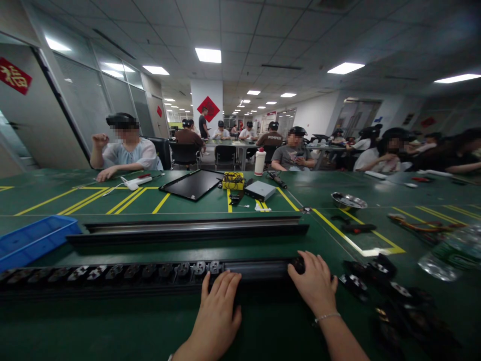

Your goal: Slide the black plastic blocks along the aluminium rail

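Observation:
A long black rail [259, 271] lies across the table before me, with a row of black socket modules [165, 271] set in its left and middle stretch. My left hand [218, 311] rests its outstretched fingers on the rail beside the last module of the row, thumb apart on the near side. At the rail's right end my right hand [315, 281] has its fingers curled around a small black socket module [298, 264], partly hidden by the fingers. To the right lies a loose pile of black socket modules [406, 301].
Beyond the rail lies another long black rail [195, 229]. A blue bin [33, 238] stands left, a metal bowl [348, 201] and plastic bottle [447, 255] right. Farther back are a black panel [193, 184], grey box [260, 190] and white bottle [259, 161]. Several people sit around.

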`<state>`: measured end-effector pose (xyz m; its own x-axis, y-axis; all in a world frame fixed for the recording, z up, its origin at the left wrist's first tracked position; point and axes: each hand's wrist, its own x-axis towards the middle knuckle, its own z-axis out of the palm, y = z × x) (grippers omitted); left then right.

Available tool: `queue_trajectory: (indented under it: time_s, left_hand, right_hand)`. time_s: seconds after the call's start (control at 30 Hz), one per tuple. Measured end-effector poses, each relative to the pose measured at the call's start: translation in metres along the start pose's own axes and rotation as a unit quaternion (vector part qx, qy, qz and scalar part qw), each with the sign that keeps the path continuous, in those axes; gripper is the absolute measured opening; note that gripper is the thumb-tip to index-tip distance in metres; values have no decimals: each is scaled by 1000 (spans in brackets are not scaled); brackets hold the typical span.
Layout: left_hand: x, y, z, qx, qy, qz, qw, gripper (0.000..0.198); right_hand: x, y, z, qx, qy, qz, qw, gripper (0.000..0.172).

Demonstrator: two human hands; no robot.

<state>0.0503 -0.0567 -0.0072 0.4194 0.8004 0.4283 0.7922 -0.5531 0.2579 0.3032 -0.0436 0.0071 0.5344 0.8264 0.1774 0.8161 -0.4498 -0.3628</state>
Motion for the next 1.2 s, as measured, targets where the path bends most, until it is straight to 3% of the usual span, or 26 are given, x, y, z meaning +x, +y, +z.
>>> queue_trajectory:
  time_s: [0.63,0.83,1.2]
  left_hand:
    - [-1,0,0,25,-5,7,1000,62]
    - [-1,-1,2,26,-6,7,1000,61]
    - [-1,1,-1,30,5,11,999,60]
  right_hand:
    - [0,0,-9,38,3,15,999,49]
    - [4,6,-2,11,37,24,999,56]
    - [8,16,-3,-31,16,6,999,64]
